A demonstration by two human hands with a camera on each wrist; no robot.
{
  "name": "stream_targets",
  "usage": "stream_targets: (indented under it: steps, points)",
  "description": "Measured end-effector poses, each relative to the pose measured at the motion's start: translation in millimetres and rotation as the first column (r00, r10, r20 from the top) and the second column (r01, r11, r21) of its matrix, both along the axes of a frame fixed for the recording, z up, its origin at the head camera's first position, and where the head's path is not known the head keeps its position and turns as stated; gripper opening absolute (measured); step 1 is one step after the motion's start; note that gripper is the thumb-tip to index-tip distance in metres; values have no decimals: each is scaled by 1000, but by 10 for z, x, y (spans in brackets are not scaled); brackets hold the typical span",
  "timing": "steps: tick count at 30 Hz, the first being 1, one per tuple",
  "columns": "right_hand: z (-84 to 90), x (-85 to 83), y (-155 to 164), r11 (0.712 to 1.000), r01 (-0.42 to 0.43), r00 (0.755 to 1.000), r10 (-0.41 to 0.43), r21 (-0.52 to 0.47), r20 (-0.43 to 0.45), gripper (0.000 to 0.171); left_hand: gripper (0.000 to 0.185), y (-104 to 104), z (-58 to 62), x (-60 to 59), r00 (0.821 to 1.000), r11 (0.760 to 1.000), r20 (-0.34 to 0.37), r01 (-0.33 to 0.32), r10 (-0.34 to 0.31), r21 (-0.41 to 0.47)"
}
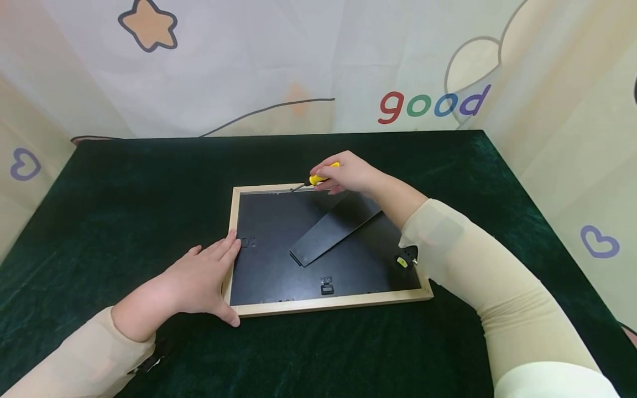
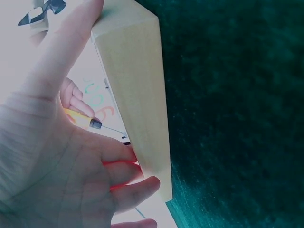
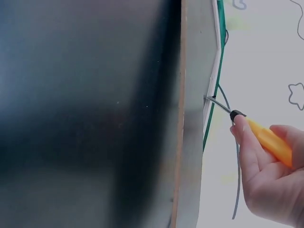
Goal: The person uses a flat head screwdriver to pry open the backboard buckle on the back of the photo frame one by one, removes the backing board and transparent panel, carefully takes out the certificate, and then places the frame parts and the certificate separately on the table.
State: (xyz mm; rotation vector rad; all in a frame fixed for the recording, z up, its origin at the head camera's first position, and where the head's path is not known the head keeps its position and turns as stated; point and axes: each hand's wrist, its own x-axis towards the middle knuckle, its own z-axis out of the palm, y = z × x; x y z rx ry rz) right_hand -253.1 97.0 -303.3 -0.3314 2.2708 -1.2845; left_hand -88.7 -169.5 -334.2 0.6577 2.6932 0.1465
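Note:
A wooden picture frame (image 1: 330,301) lies face down on the green cloth, its black backing board (image 1: 278,243) up and the black stand flap (image 1: 335,226) folded across it. My right hand (image 1: 348,172) grips a small yellow-handled screwdriver (image 1: 318,178) whose tip touches the frame's far inner edge. In the right wrist view the screwdriver (image 3: 266,137) has its metal tip at the frame's edge (image 3: 209,99). My left hand (image 1: 201,276) rests flat against the frame's left side, thumb along the near corner. The left wrist view shows the wooden frame edge (image 2: 137,95) beside my fingers (image 2: 135,185).
The dark green table cloth (image 1: 124,182) spreads all around the frame. Pale printed curtains (image 1: 298,61) close off the back and both sides. A small black and yellow object (image 1: 405,260) sits at the frame's right inner edge beside my right sleeve.

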Motion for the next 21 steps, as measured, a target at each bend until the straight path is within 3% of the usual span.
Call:
stream_targets:
  steps: [9, 17, 19, 21]
  points:
    - [-4, -25, -23, 976, 157, 978, -132, -154, 162, 27, 125, -11, 7, 11, 1000, 1000, 0, 3, -3, 4]
    - [4, -30, -65, 911, 359, 903, -284, -204, 322, 28, 124, -21, 5, 15, 1000, 1000, 2, 9, -9, 10]
    - [-3, -29, -65, 908, 364, 904, -291, -207, 313, 29, 124, -20, 4, 8, 1000, 1000, -2, 8, -8, -2]
    - [-19, -24, -51, 924, 330, 923, -273, -193, 271, 30, 124, -22, 0, -2, 1000, 1000, -5, 7, -7, -14]
